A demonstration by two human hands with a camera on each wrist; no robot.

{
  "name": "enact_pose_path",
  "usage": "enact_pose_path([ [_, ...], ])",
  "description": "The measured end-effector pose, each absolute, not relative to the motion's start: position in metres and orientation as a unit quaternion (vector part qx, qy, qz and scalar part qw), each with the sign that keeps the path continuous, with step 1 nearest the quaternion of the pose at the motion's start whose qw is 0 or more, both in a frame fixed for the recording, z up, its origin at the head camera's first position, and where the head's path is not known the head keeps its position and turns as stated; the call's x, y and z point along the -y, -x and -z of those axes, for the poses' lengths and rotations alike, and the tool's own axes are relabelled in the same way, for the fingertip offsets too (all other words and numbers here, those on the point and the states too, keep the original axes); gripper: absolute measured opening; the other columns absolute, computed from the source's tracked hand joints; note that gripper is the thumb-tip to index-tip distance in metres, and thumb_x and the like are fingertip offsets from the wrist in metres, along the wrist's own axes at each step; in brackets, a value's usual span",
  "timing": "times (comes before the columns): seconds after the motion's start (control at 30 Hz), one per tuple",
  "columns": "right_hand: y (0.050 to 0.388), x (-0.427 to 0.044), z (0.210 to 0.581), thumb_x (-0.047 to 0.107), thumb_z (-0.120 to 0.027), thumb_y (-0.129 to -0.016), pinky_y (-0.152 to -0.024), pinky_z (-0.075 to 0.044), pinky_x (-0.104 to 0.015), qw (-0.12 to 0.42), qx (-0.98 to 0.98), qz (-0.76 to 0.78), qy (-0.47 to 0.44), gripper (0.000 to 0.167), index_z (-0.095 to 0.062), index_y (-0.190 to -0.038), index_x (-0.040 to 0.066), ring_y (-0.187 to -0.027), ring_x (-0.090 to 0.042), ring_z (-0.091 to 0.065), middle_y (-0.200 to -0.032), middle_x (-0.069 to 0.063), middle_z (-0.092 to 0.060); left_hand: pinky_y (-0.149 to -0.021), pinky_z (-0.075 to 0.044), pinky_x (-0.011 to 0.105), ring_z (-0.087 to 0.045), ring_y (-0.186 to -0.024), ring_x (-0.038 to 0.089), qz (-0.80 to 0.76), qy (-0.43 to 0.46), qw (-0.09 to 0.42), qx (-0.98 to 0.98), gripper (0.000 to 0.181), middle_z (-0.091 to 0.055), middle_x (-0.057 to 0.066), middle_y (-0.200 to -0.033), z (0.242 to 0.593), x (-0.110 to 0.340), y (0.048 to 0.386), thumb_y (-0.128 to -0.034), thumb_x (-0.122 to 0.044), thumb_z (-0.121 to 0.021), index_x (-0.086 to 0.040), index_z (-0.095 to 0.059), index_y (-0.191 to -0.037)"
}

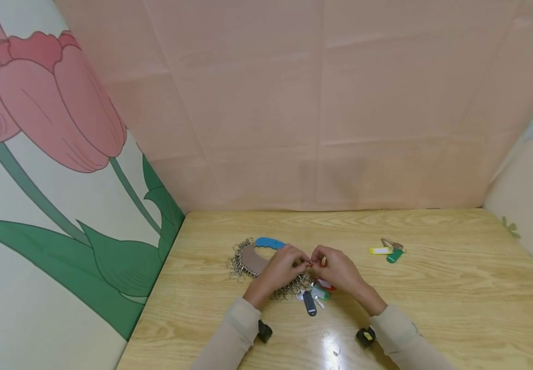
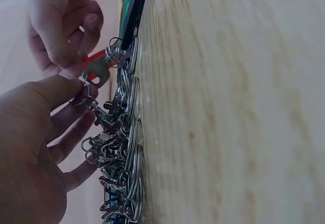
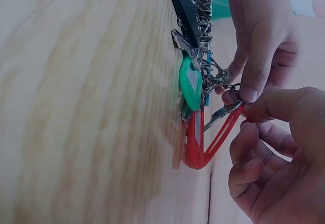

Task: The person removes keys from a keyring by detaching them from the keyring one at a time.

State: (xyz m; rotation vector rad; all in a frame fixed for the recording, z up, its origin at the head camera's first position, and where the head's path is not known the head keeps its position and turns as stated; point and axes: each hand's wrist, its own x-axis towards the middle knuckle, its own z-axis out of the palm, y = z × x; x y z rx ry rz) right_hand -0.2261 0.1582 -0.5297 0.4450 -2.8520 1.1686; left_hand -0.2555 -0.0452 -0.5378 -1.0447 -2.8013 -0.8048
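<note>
On the table lies a curved brown piece (image 1: 252, 259) with a blue handle (image 1: 270, 242), its edge lined with metal rings and clasps (image 2: 119, 153). My left hand (image 1: 287, 267) pinches a small key ring (image 2: 85, 88) on that row between thumb and finger. My right hand (image 1: 337, 270) meets it fingertip to fingertip, pinching the end of a red key tag (image 3: 222, 135) beside a key (image 2: 99, 72). Below the hands lie a black key tag (image 1: 310, 303), a green key tag (image 3: 190, 84) and another red tag (image 3: 194, 137) with keys. Fingers partly hide the ring.
To the right lie a yellow key tag (image 1: 380, 251) and a dark green key tag (image 1: 394, 256) with keys (image 1: 392, 244). Black wrist devices (image 1: 365, 336) show by the forearms. A pink cloth wall (image 1: 317, 113) stands behind the wooden table (image 1: 456, 288).
</note>
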Motion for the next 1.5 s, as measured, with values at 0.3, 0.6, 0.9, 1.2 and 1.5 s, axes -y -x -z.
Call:
enact_pose_path([
  [0.3,0.2288,-0.1576,0.5311,0.008,-0.077,-0.092,-0.057,-0.043,-0.024,0.024,0.913,-0.376,-0.155,0.012,-0.068,-0.09,0.016,-0.064,-0.007,-0.056,-0.079,0.005,-0.066,-0.09,-0.052,0.022,-0.062,-0.104,0.008,0.269,0.333,0.021,0.903,0.016,-0.079,-0.007,-0.108,0.5392,0.0449,0.2553,-0.1043,-0.024,-0.071,-0.017,-0.082,-0.114],
  [0.6,0.229,-0.1572,0.5337,0.007,-0.074,-0.095,-0.057,-0.046,-0.022,0.021,0.9,-0.411,-0.142,0.009,-0.067,-0.092,0.014,-0.067,-0.012,-0.059,-0.083,0.002,-0.068,-0.09,-0.053,0.023,-0.063,-0.105,0.009,0.286,0.33,0.015,0.899,0.017,-0.079,-0.006,-0.108,0.5417,0.0469,0.256,-0.1058,-0.024,-0.069,-0.017,-0.082,-0.114],
  [0.9,0.2266,-0.1544,0.5316,0.009,-0.076,-0.093,-0.053,-0.043,-0.023,0.033,0.914,-0.386,-0.124,0.013,-0.065,-0.092,0.015,-0.061,-0.007,-0.055,-0.082,0.002,-0.068,-0.093,-0.054,0.025,-0.063,-0.107,0.01,0.291,0.326,0.016,0.899,0.016,-0.079,-0.005,-0.109,0.5413,0.0467,0.256,-0.1056,-0.022,-0.069,-0.016,-0.081,-0.112],
  [1.2,0.2275,-0.1517,0.5315,0.009,-0.079,-0.087,-0.05,-0.039,-0.023,0.067,0.928,-0.34,-0.137,0.017,-0.065,-0.087,0.018,-0.057,-0.007,-0.05,-0.077,0.005,-0.064,-0.092,-0.053,0.023,-0.063,-0.106,0.01,0.293,0.329,0.017,0.897,0.016,-0.079,-0.005,-0.109,0.5416,0.0474,0.256,-0.1063,-0.023,-0.068,-0.016,-0.081,-0.112],
  [1.5,0.229,-0.1517,0.5313,0.01,-0.079,-0.084,-0.051,-0.04,-0.026,0.083,0.932,-0.32,-0.149,0.016,-0.066,-0.085,0.017,-0.06,-0.009,-0.05,-0.08,0.004,-0.065,-0.092,-0.054,0.023,-0.063,-0.106,0.01,0.297,0.33,0.008,0.896,0.017,-0.078,-0.005,-0.11,0.5405,0.0475,0.2557,-0.107,-0.024,-0.067,-0.016,-0.081,-0.112],
])
